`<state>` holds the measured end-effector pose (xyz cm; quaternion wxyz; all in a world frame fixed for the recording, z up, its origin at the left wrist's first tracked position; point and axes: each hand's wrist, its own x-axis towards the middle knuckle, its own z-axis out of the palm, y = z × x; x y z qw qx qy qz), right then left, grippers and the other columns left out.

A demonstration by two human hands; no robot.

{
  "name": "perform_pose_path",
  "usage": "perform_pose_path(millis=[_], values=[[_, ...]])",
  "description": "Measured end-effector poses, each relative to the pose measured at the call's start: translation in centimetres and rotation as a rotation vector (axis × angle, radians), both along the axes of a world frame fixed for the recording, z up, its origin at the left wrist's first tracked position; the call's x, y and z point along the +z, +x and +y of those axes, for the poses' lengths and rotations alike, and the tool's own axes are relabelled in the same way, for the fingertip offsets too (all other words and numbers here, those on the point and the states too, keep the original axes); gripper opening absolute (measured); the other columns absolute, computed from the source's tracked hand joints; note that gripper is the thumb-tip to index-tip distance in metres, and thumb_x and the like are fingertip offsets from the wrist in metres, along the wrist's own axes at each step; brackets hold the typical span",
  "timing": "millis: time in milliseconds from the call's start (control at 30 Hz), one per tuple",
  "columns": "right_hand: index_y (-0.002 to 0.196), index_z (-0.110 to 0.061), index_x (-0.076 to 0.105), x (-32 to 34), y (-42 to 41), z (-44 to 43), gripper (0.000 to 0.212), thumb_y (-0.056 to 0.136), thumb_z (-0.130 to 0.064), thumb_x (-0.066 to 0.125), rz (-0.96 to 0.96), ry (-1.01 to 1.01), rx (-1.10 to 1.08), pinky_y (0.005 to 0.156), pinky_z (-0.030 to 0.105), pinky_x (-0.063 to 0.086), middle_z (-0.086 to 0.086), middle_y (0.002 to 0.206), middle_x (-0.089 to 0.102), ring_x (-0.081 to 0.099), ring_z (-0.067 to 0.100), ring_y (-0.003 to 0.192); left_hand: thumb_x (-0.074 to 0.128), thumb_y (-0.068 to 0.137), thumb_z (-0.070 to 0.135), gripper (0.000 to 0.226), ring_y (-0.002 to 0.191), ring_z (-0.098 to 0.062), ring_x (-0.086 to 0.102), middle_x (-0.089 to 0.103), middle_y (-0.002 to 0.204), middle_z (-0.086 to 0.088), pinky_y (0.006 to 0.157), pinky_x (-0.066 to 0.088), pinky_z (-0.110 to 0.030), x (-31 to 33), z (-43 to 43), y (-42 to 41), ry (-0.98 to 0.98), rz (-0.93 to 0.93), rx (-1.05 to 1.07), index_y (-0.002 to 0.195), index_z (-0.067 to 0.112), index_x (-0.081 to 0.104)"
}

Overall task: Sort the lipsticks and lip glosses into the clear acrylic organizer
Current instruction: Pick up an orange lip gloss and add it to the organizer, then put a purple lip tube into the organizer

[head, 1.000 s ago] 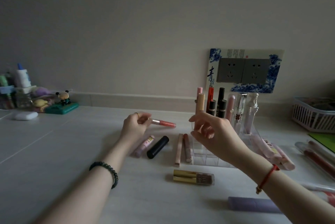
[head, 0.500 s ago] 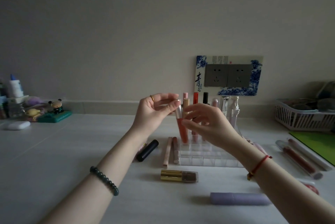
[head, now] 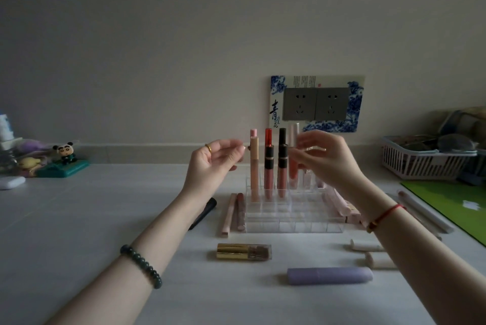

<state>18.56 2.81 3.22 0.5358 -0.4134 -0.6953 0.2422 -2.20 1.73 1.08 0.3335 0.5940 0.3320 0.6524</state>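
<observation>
Coral gloss (head: 292, 170) upright in back row of clear organizer (head: 294, 227), bench (head: 105, 219) centre. Right hand (head: 328, 161) pinches its top. Left hand (head: 213, 164) at organizer's 10 o'clock, loosely curled, holding nothing. Front cells open. Pink tubes (head: 234, 213) just beside 9 o'clock edge, gold lipstick (head: 243, 252) at 7.

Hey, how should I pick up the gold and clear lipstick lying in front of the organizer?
Pinch the gold and clear lipstick across its middle from above, thumb on the near long side, fingers on the far one. It lies flat, long axis left to right, nothing touching it.
</observation>
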Motion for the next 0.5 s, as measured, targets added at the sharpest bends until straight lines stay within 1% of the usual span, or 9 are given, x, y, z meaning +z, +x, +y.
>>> perform_pose_path(millis=[67,133,200,267,367,500], values=[[0.089,-0.012,0.063,-0.6,0.9,0.5,0.020,0.071,-0.010,0.070,0.013,-0.012,-0.067,0.074,0.030,0.056,0.004,0.085,0.067,0.067,0.018,0.078,0.068,0.071,0.024,0.014,0.079,-0.004,0.067,0.072,0.081,0.010,0.069,0.052,-0.012,-0.8,0.5,-0.8,-0.025,0.049,0.066,0.085,0.025,0.066],[0.090,-0.012,0.063,-1.3,1.4,0.9,0.021,0.071,-0.009,0.070,0.020,-0.035,-0.107,0.075,0.034,0.056,0.003,0.085,0.066,0.066,0.018,0.078,0.066,0.077,0.024,0.013,0.086,0.000,0.064,0.068,0.090,0.013,0.072,0.050,-0.011,-1.8,1.1,-1.5,-0.068,0.165,0.121,0.088,0.030,0.063],[0.092,-0.010,0.062,-1.9,1.6,1.2,0.022,0.072,-0.009,0.070,0.036,-0.054,-0.130,0.075,0.036,0.056,0.004,0.085,0.066,0.066,0.018,0.078,0.064,0.081,0.025,0.014,0.089,0.004,0.059,0.064,0.095,0.017,0.073,0.045,-0.010,-2.7,1.6,-2.0,-0.131,0.279,0.140,0.092,0.033,0.060],[0.092,-0.010,0.062,-2.2,1.5,1.4,0.021,0.072,-0.009,0.069,0.051,-0.058,-0.144,0.073,0.034,0.056,0.006,0.087,0.066,0.065,0.017,0.078,0.064,0.081,0.027,0.017,0.091,0.005,0.057,0.062,0.097,0.017,0.073,0.040,-0.010,-3.5,2.0,-2.4,-0.182,0.350,0.144,0.097,0.032,0.059],[0.089,-0.013,0.062,-2.4,1.3,1.5,0.019,0.072,-0.009,0.069,0.027,-0.039,-0.149,0.072,0.034,0.056,0.005,0.085,0.066,0.065,0.017,0.077,0.063,0.082,0.029,0.024,0.092,0.004,0.056,0.061,0.099,0.016,0.077,0.039,-0.014,-4.2,2.4,-2.9,-0.220,0.408,0.160,0.106,0.027,0.059],[0.095,-0.007,0.064,-2.8,1.1,1.9,0.023,0.073,-0.010,0.070,-0.032,-0.037,-0.164,0.076,0.036,0.056,0.007,0.086,0.067,0.065,0.018,0.079,0.062,0.083,0.027,0.029,0.095,-0.004,0.057,0.061,0.103,0.011,0.085,0.038,-0.020,-4.5,2.5,-3.4,-0.243,0.457,0.178,0.111,0.020,0.060]])
